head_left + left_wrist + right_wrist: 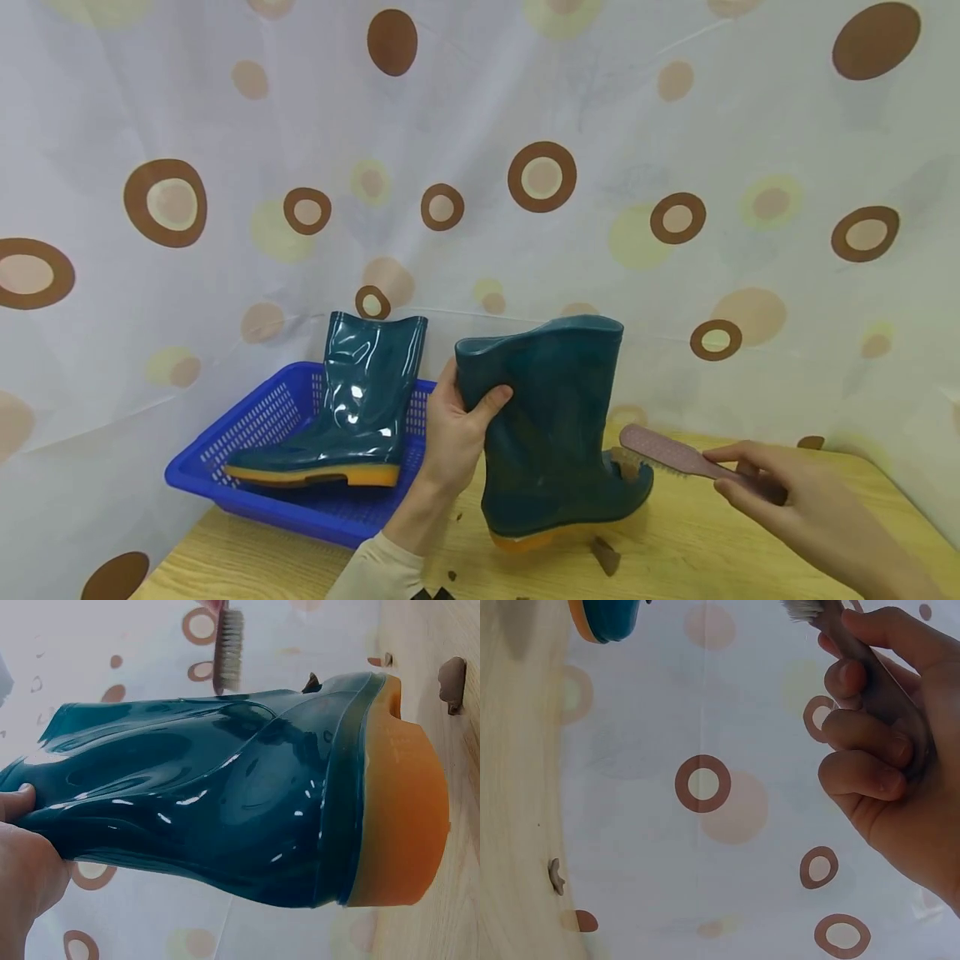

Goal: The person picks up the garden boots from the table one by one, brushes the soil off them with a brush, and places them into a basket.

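A dark teal rubber boot [551, 425] with an orange sole stands on the wooden table [697, 542], smeared with brown dirt. My left hand [457, 425] grips the back of its shaft near the top, thumb on the outside. In the left wrist view the boot [225, 795] fills the frame, orange heel [397, 810] to the right. My right hand [795, 500] holds a pink brush [671, 454] by its handle, bristles down at the boot's toe. The right wrist view shows the fingers [870, 735] curled around the brush handle [870, 667].
A second, clean teal boot [352, 408] stands in a blue plastic basket [247, 450] at the left. Clumps of brown dirt [603, 554] lie on the table near the boot. A spotted curtain [480, 167] hangs close behind.
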Available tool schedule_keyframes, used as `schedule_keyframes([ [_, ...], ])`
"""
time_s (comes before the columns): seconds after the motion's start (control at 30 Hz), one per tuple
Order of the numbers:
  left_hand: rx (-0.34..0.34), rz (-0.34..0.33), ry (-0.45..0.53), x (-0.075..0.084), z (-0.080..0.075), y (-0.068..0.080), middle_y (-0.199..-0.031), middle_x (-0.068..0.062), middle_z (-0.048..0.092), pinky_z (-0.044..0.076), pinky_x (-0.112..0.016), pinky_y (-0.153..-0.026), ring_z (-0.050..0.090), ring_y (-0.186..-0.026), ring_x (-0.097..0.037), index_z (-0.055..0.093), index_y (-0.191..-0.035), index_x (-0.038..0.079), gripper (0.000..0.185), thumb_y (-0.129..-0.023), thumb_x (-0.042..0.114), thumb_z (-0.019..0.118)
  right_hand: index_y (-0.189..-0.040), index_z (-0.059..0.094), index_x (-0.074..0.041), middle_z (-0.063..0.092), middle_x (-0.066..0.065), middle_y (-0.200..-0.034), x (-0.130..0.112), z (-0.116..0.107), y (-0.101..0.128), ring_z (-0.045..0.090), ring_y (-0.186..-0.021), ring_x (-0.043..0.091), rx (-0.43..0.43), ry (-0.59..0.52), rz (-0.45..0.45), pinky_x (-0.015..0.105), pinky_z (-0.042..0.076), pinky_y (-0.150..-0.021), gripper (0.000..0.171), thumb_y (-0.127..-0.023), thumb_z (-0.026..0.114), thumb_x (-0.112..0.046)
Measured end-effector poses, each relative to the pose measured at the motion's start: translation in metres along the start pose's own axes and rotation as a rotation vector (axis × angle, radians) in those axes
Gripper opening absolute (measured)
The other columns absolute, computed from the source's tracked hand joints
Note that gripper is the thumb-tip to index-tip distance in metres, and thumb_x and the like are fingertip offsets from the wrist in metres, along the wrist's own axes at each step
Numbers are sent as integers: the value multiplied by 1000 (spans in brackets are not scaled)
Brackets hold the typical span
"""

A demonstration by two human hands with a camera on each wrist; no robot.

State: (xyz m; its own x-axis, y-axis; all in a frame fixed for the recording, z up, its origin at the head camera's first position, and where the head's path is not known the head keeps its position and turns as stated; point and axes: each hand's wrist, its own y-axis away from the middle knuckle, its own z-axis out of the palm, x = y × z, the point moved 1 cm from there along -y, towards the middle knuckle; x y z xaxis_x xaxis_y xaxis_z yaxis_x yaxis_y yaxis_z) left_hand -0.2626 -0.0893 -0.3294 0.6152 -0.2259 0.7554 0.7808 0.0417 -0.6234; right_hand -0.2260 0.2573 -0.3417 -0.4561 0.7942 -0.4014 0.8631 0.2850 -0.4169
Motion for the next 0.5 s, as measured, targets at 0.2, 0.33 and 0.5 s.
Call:
schedule_keyframes([
  [0.2, 14, 15, -19, 1, -1, 1, -125, -12, 62, 51, -41, -103, 62, -115, -19, 51, -129, 7, 36, -95, 5, 64, -121, 65, -18, 54, -6, -79, 8, 8, -6, 46, -55, 2, -176, -43, 65, 24, 35, -52, 27, -100, 59, -34],
  [0.33, 13, 17, -17, 2, -1, 1, -125, -12, 62, 50, -43, -104, 62, -115, -21, 51, -129, 7, 36, -96, 6, 64, -125, 62, -11, 54, 0, -83, 18, 8, -6, 50, -61, 3, -307, -116, 66, 25, 36, -55, 32, -104, 53, -31],
  [0.5, -7, -7, -8, -1, 2, 2, -124, -13, 63, 51, -38, -104, 63, -115, -19, 53, -128, 7, 35, -95, 4, 64, -125, 62, -9, 54, 0, -82, 29, 5, -1, 52, -61, 4, -392, -150, 54, 26, 36, -55, 30, -104, 51, -28],
])
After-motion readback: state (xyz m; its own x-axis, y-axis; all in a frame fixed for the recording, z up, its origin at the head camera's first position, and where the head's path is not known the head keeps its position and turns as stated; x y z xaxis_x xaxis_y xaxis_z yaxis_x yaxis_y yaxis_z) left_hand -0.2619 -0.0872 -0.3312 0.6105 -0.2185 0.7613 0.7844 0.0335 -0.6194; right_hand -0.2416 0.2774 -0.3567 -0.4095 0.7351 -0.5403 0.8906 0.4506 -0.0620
